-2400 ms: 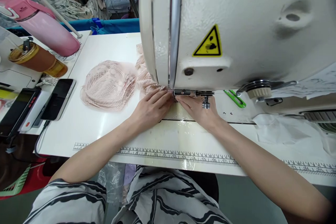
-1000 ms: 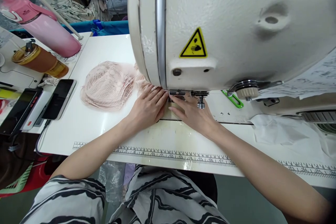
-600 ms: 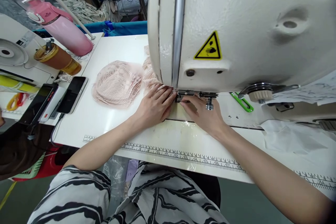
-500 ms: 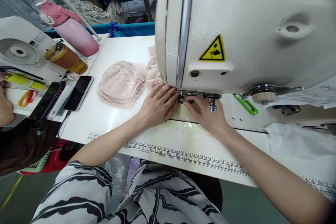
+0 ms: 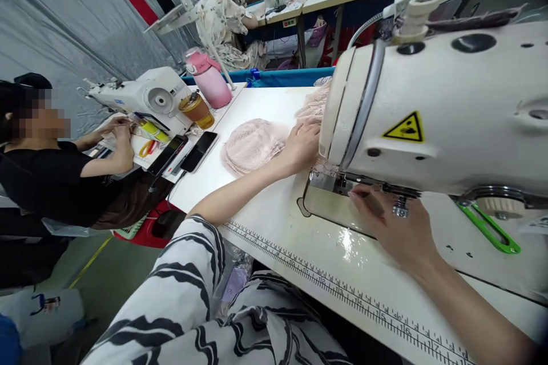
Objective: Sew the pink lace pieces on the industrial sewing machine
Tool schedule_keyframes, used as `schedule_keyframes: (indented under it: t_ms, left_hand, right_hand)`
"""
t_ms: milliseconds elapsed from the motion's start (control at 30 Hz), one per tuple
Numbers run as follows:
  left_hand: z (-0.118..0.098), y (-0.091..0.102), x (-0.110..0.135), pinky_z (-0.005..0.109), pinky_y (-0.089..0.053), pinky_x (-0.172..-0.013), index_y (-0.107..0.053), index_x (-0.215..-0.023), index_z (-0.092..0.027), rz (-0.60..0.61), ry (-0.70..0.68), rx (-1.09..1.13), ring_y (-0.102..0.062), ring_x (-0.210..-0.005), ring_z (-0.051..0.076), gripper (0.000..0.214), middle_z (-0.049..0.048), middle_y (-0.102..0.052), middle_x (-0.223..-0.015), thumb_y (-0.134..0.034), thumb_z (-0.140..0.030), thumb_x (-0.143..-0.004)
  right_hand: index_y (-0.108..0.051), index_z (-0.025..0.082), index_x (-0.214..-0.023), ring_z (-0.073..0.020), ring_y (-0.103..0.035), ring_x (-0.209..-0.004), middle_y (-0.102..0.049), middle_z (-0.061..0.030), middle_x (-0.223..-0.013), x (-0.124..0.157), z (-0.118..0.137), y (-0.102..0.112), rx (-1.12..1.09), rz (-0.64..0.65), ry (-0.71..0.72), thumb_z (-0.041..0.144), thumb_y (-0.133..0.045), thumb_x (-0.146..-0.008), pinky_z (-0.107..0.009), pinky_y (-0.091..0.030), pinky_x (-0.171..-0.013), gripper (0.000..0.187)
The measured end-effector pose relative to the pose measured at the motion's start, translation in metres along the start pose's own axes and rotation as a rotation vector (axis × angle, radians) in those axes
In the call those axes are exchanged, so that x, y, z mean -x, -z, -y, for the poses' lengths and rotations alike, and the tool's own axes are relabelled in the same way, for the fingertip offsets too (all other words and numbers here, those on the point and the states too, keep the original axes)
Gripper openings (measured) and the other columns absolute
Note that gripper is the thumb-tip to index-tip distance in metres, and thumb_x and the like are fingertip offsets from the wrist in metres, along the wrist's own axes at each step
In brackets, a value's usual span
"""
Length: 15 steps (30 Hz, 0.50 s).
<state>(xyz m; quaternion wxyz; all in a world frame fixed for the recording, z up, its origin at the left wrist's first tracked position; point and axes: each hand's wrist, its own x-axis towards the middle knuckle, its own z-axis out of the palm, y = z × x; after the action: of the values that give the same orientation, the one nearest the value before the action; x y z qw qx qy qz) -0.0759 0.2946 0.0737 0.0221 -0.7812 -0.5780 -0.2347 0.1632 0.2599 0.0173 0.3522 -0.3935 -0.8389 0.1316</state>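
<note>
Pale pink lace fabric (image 5: 315, 101) lies gathered behind and beside the sewing machine head (image 5: 445, 108), some of it reaching the presser foot (image 5: 341, 181). My left hand (image 5: 303, 147) is closed on this lace, left of the head, which hides the fingertips. Just right of the presser foot, my right hand (image 5: 396, 219) has thumb and forefinger drawn together in a pinch. Whatever may be between them cannot be made out. A round stack of pink lace pieces (image 5: 252, 145) rests on the table left of my left hand.
A green thread snipper (image 5: 490, 228) lies at right under the machine arm. On the left are a phone (image 5: 199, 151), an amber cup (image 5: 197, 109) and a pink bottle (image 5: 209, 81). One co-worker (image 5: 47, 171) sits at left, another (image 5: 222, 23) farther back. A printed ruler (image 5: 321, 279) follows the front edge.
The view has swung left and up, bringing the co-workers into sight. My left hand has moved back from the presser foot along the lace. My right hand stays beside the foot.
</note>
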Motion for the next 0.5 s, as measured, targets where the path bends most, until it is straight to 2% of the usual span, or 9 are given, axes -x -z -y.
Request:
schedule_keyframes:
  t_ms: [67,133,233,300,367,500]
  left_hand:
    - [0.003,0.005,0.011,0.041,-0.046,-0.109,-0.064,-0.120,-0.021,0.011,0.035,-0.035,-0.059,-0.124,0.024,0.036,0.0074,-0.069,-0.124,-0.039,-0.010,-0.097]
    - [0.010,0.015,0.028,0.040,-0.048,-0.103,-0.065,-0.118,-0.019,0.000,0.121,-0.106,-0.059,-0.122,0.025,0.033,0.0092,-0.068,-0.125,-0.041,-0.011,-0.097]
    - [0.026,0.036,0.056,0.038,-0.048,-0.092,-0.065,-0.116,-0.019,-0.038,0.389,-0.148,-0.061,-0.112,0.027,0.026,0.0108,-0.067,-0.117,-0.049,-0.018,-0.095]
    - [0.038,0.046,0.071,0.035,-0.047,-0.082,-0.067,-0.103,-0.019,-0.026,0.523,-0.099,-0.062,-0.094,0.025,0.016,0.0088,-0.068,-0.103,-0.057,-0.022,-0.090]
    - [0.048,0.051,0.080,0.032,-0.043,-0.074,-0.066,-0.086,-0.019,-0.024,0.569,-0.050,-0.059,-0.080,0.021,0.007,0.0057,-0.067,-0.089,-0.061,-0.024,-0.087]
    - [0.061,0.052,0.083,0.028,-0.038,-0.065,-0.061,-0.072,-0.019,-0.060,0.609,0.105,-0.054,-0.067,0.015,0.017,-0.0002,-0.062,-0.070,-0.070,-0.031,-0.080]
  right_hand:
    - [-0.069,0.026,-0.090,-0.0246,-0.065,-0.079,-0.074,-0.0022,-0.084,0.000,0.001,0.000,0.001,0.002,-0.043,0.048,-0.045,-0.102,-0.036,-0.042,-0.068,0.034]
    - [-0.070,0.026,-0.090,-0.0224,-0.062,-0.070,-0.073,-0.0017,-0.078,-0.001,0.001,0.000,0.006,0.025,-0.080,0.052,-0.044,-0.101,-0.034,-0.038,-0.064,0.038]
    - [-0.070,0.026,-0.089,-0.0188,-0.055,-0.057,-0.072,-0.0014,-0.073,-0.002,0.002,-0.002,0.042,0.032,-0.078,0.056,-0.040,-0.102,-0.034,-0.035,-0.062,0.044]
    - [-0.070,0.025,-0.088,-0.0186,-0.054,-0.056,-0.072,-0.0022,-0.073,-0.003,0.002,-0.004,0.083,0.001,-0.034,0.054,-0.038,-0.103,-0.034,-0.034,-0.063,0.046]
    - [-0.071,0.024,-0.087,-0.0189,-0.053,-0.055,-0.071,-0.0026,-0.070,-0.004,0.001,-0.005,0.119,-0.026,0.012,0.050,-0.037,-0.104,-0.034,-0.034,-0.063,0.046]
    - [-0.071,0.022,-0.085,-0.0182,-0.051,-0.052,-0.069,-0.0024,-0.065,-0.005,0.000,-0.005,0.154,-0.042,0.067,0.045,-0.039,-0.104,-0.035,-0.037,-0.067,0.043]
